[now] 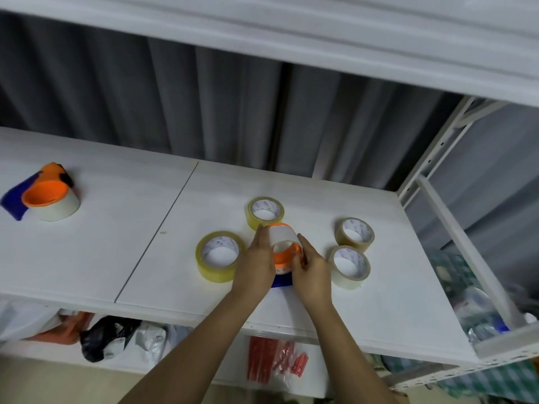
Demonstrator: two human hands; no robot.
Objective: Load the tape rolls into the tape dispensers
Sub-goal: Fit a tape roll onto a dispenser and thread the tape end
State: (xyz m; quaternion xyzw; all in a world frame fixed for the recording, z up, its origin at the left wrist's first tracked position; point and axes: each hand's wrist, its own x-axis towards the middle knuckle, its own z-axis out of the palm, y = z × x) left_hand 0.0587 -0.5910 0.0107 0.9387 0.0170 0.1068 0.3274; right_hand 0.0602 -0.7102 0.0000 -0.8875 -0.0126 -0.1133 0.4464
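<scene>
At the centre of the frame, on the white desk (379,301), your two hands meet around an orange tape dispenser (287,255) with a pale tape roll (281,236) seated on its hub — the loading step, by the look of it, is under way on this one. Your left hand (256,266) lies along the near-left side of the roll with its fingers fairly straight, pressing rather than curling; your right hand (313,272) has its grip wrapped round the dispenser's right side. A blue part of the dispenser (282,280) shows just below, between your wrists.

Four loose rolls ring the work: a yellow roll (266,212) touching or just behind the dispenser, a larger yellowish roll (219,256) to the left, a brown roll (354,235) to the right and a clear roll (349,266) just beside your right hand. Far off at the left edge of the frame sits a second dispenser (48,196), orange and blue, already carrying a whitish roll.

Whether the roll is fully seated cannot be told from here. Your next move likely calls for pushing it home squarely — then drawing the free end toward the cutter, though that end is not visible.
</scene>
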